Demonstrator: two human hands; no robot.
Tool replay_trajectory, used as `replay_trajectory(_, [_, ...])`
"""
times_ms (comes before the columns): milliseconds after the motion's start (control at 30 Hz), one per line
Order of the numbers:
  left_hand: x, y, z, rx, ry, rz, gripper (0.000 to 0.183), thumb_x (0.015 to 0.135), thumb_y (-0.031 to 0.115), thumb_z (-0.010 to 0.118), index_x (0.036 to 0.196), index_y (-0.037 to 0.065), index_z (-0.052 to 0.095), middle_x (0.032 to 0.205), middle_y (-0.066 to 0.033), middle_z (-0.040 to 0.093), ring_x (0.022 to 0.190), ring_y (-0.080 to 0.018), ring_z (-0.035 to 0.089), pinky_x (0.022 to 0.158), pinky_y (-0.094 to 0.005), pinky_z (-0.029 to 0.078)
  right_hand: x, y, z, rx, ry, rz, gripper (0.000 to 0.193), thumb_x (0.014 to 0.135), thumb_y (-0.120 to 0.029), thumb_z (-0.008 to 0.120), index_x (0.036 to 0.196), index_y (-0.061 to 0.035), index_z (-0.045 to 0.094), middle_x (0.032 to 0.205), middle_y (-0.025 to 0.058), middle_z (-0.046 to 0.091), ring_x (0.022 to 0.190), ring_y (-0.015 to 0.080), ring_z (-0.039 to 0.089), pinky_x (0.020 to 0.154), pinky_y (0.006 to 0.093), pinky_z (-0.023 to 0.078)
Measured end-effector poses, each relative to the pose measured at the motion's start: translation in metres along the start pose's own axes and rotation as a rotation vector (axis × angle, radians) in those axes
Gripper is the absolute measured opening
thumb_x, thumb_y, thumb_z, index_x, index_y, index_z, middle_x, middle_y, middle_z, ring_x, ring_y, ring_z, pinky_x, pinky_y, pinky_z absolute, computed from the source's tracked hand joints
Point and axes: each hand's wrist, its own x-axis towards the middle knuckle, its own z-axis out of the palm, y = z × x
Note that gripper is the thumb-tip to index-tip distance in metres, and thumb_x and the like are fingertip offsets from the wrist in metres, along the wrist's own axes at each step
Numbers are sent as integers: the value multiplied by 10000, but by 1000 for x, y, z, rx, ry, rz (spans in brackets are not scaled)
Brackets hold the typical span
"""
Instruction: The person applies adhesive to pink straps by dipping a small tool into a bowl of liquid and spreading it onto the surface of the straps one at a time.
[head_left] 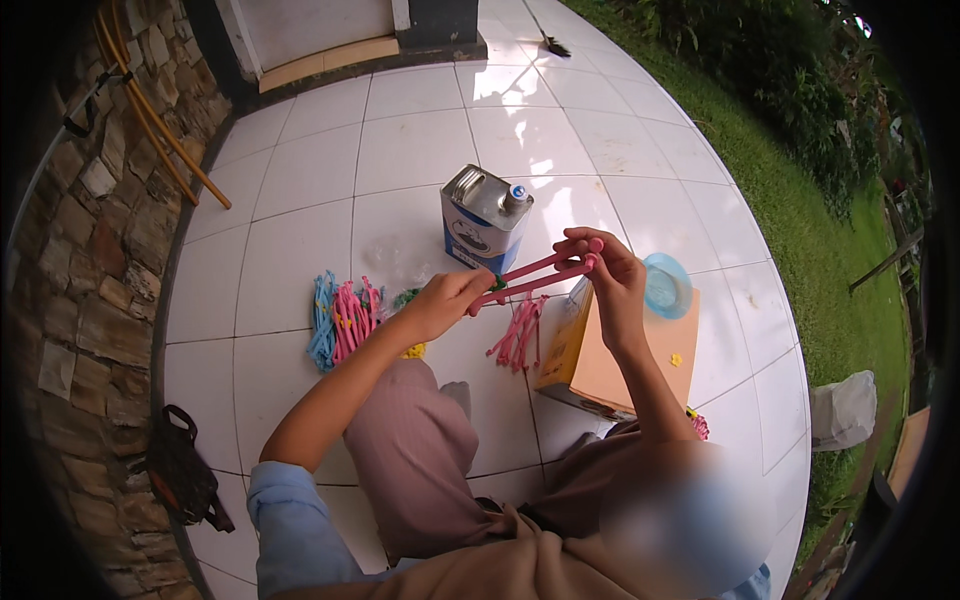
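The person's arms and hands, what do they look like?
The left hand and right hand are bare, with no gloves or watch showing. A light blue left sleeve, its cuff folded, ends around the elbow. On the right, it's too blurred to tell.

This looks like a home's open porch [310, 160], given its glossy white square floor tiles [415, 130], rough brown stone wall [88, 300], pale flat door [315, 32] and bordering green grass lawn [735, 135].
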Motion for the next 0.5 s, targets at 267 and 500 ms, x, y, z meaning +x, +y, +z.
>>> replay_trajectory(267, [-40, -25, -67, 509, 170, 273, 272, 755, 186, 673, 971, 58, 570, 766, -45, 489, 790, -124, 521, 734, -282, 440, 30, 49, 12, 433, 193, 379, 143, 812, 26, 541, 948, 24, 496, 938, 147, 562, 899, 224, 603, 828, 296, 499])
replay_trajectory(500, [-37, -70, -108, -593, 777, 651, 490, 789, -10, 599, 1202, 82, 352, 806, -18, 465, 771, -152, 559, 734, -326, 491, 30, 180, 78, -163, -767, 727, 459, 776, 58, 556, 1187, -60, 389, 1192, 131, 456, 1108, 242, 487, 887, 326, 441])
